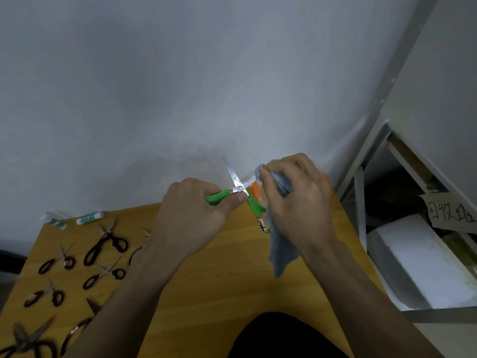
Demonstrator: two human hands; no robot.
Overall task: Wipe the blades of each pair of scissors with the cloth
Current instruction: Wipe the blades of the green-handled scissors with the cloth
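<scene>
Two hands work above surface (211, 267): left hand (191, 215) grip curls round green scissors (238, 188) handle, blades spread for access; right hand (296, 192) pinches cloth (281, 244) over one blade to wipe.

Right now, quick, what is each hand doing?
Left hand: grips a handle of the open green scissors.
Right hand: holds the blue cloth against one blade.

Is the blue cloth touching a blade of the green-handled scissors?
Touching. In the head view the right hand presses the blue cloth around one blade of the open green-handled scissors; that blade's tip disappears into the cloth.
</scene>
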